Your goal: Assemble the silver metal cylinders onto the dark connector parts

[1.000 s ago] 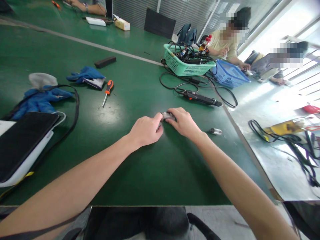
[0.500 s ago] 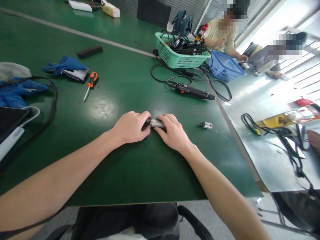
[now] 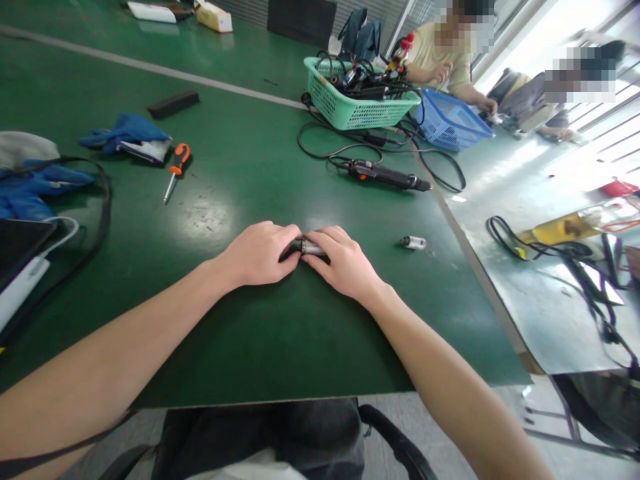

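Observation:
Both hands meet over the green table, closed around one short cylindrical part (image 3: 311, 248), silver on the right and black on the left. My left hand (image 3: 265, 252) wraps the black end and my right hand (image 3: 341, 260) grips the silver end. The fingers hide much of the part, so its exact kind does not show. To the right lies a small silver cylinder (image 3: 414, 243) with a dark tip, touched by neither hand. Farther back rests a black electric screwdriver (image 3: 387, 176) with its cord.
An orange-handled screwdriver (image 3: 177, 163), blue gloves (image 3: 127, 137) and a black block (image 3: 173, 105) lie left. A green basket (image 3: 360, 113) full of cords and tools stands behind, beside a blue basket (image 3: 453, 127). Two people sit at the far right.
The right hand has edged slightly left along the cylindrical part, closer to the left hand. Otherwise the view has only shifted a little.

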The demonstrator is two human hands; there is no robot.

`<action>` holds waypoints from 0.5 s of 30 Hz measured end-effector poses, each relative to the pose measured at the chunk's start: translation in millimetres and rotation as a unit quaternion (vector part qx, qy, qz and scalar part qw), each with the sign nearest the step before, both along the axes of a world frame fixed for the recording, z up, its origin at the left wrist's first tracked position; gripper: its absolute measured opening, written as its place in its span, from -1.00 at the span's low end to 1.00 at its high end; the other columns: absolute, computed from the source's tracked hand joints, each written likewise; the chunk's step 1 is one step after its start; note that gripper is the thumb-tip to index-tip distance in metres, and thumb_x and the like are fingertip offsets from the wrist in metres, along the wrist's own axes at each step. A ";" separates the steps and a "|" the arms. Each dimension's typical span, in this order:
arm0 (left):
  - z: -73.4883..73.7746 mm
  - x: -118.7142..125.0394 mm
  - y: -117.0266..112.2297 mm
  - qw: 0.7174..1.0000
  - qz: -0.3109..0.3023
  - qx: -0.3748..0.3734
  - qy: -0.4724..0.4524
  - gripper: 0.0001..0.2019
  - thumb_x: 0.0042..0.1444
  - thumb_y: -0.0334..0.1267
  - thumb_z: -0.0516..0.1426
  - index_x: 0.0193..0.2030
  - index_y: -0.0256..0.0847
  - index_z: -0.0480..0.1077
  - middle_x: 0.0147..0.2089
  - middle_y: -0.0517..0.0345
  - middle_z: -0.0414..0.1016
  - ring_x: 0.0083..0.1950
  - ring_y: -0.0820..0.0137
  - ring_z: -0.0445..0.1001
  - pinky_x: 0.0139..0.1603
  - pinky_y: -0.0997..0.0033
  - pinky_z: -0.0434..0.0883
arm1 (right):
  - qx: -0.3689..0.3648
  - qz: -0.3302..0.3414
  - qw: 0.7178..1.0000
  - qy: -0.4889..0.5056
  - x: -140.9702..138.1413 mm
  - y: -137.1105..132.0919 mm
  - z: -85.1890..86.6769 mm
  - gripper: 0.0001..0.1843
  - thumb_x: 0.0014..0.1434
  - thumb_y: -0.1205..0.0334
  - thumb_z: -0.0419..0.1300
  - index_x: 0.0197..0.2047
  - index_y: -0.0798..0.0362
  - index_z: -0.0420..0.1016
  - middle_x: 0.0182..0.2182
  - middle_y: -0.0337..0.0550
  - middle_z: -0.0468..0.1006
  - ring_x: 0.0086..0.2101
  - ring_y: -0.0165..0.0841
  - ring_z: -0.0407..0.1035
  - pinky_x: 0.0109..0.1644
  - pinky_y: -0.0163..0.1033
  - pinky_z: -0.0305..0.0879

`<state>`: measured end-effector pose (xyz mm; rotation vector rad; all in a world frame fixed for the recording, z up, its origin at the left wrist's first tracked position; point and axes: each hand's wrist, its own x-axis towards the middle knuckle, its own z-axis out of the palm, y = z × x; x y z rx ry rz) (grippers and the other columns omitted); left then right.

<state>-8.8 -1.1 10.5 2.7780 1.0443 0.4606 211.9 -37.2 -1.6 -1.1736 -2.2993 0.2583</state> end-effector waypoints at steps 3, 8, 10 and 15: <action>-0.5 -0.2 0.3 1.000 0.002 0.008 0.001 -0.85 0.28 -0.24 0.05 -0.13 -0.21 0.40 -0.37 0.12 0.50 -0.35 0.30 0.45 -0.28 0.30 0.30 | 0.001 -0.002 1.000 0.002 -0.8 -0.8 1.4 -0.68 0.38 0.16 0.21 0.16 0.01 0.48 -0.02 0.02 0.57 0.00 -0.09 0.42 0.16 0.07 0.41; -1.4 -0.3 1.4 1.000 0.008 0.009 0.005 -0.85 0.29 -0.25 0.04 -0.12 -0.21 0.40 -0.37 0.13 0.51 -0.34 0.30 0.46 -0.28 0.30 0.30 | 0.007 0.000 1.000 0.005 -1.8 -1.1 1.2 -0.69 0.37 0.18 0.21 0.15 0.02 0.48 -0.04 0.02 0.57 -0.01 -0.09 0.43 0.15 0.06 0.42; -2.0 -0.2 1.8 1.000 0.010 0.008 0.008 -0.83 0.31 -0.24 0.03 -0.10 -0.21 0.41 -0.37 0.13 0.51 -0.34 0.29 0.46 -0.28 0.29 0.29 | 0.008 0.000 1.000 0.005 -2.2 -1.0 0.7 -0.68 0.37 0.18 0.20 0.15 0.02 0.48 -0.03 0.02 0.57 -0.01 -0.09 0.43 0.14 0.06 0.42; -4.0 -0.1 2.6 1.000 0.011 0.017 0.012 -0.82 0.31 -0.24 0.03 -0.09 -0.22 0.42 -0.36 0.13 0.52 -0.33 0.28 0.48 -0.28 0.29 0.31 | 0.010 -0.004 1.000 0.000 -3.5 -1.5 0.7 -0.69 0.36 0.19 0.21 0.15 0.03 0.48 -0.03 0.02 0.57 -0.01 -0.09 0.43 0.14 0.06 0.42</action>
